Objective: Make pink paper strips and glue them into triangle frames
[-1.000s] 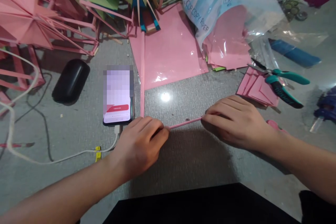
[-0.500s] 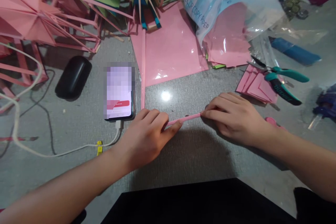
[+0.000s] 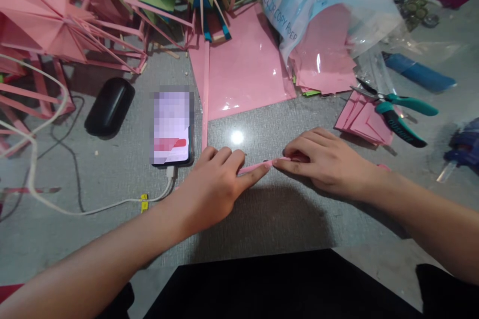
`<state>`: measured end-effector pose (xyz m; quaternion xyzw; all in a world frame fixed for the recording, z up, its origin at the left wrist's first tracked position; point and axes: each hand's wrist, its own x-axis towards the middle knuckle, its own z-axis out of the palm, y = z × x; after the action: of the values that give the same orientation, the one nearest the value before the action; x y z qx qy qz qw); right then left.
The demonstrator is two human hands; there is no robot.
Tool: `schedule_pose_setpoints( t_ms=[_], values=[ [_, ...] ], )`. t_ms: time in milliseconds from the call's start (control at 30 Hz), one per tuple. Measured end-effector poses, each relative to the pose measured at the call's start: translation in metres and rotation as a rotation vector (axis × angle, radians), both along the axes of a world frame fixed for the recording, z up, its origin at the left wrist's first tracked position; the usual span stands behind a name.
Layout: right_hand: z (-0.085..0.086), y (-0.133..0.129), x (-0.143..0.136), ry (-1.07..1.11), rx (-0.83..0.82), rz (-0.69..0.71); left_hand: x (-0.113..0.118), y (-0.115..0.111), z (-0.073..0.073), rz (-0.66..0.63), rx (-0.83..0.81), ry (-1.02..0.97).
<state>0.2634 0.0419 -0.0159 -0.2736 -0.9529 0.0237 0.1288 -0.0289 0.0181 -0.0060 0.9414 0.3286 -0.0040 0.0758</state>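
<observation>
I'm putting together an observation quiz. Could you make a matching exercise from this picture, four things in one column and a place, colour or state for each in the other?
1. Phone
2. Pliers
3. Strip
4. Bag

A. Held by the left hand and right hand
B. Printed with "COPY PAPER"
C. Plugged into a white cable
D. Teal and black, on pink papers

Pairs: 1-C, 2-D, 3-A, 4-B
</observation>
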Motion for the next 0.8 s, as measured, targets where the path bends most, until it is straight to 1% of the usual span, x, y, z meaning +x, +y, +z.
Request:
schedule_pose_setpoints(
  t_ms=[133,267,533,667,800],
  values=[
    [0.001,-0.002,-0.001,-0.024,0.003,-0.005,0.000,0.001,0.006,0.012,-0.061,0.001],
    [0.002,-0.004,-0.002,-0.041,-0.015,0.021,0.000,0.000,0.009,0.026,-0.111,-0.007],
    [0.004,-0.008,-0.003,-0.034,-0.028,0.063,0.001,-0.004,0.010,0.037,-0.181,-0.043],
    [0.005,-0.010,-0.003,-0.024,-0.017,0.077,0.001,-0.005,0.011,0.028,-0.187,-0.069],
    [0.007,-0.011,-0.005,-0.012,0.011,0.083,0.000,-0.001,0.008,0.027,-0.180,-0.112]
  ],
)
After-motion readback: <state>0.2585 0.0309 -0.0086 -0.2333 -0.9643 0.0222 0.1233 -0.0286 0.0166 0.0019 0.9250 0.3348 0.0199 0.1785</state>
